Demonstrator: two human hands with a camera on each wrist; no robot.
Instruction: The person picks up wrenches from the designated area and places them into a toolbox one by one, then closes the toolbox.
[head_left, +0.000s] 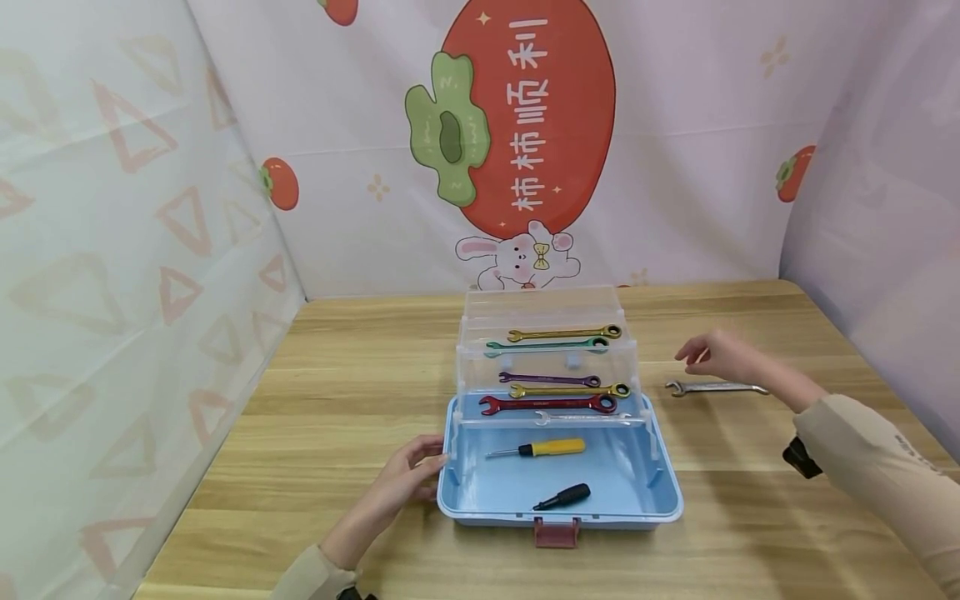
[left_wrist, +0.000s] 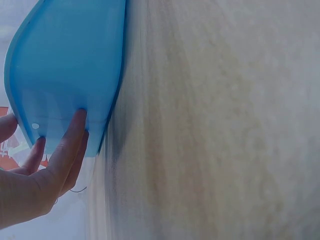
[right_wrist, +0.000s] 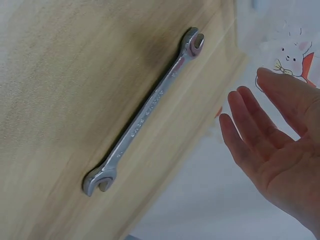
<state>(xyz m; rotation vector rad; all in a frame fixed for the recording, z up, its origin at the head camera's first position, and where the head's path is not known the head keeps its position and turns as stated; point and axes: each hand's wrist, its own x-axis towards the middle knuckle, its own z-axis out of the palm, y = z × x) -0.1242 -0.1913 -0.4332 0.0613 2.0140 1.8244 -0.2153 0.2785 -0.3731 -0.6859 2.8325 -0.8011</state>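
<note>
My left hand [head_left: 412,471] rests against the left side of a blue toolbox [head_left: 448,517]. In the left wrist view its extended fingers [left_wrist: 70,140] touch the outer wall, and the thumb lies at the rim. To the right, a silver double open-end wrench [head_left: 716,387] lies flat on the table. My right hand [head_left: 720,354] hovers just behind that wrench in the head view, fingers loosely bent and holding nothing. The right wrist view has the hand [right_wrist: 280,135] beside the wrench, palm bare.
Raised clear trays [head_left: 547,364] of the toolbox hold several coloured wrenches. A yellow-handled screwdriver [head_left: 557,447] and a black-handled tool [head_left: 566,497] lie in the bottom. A pink latch [head_left: 556,533] hangs at the front. Printed cloth [head_left: 352,225] borders the wooden table [head_left: 345,358].
</note>
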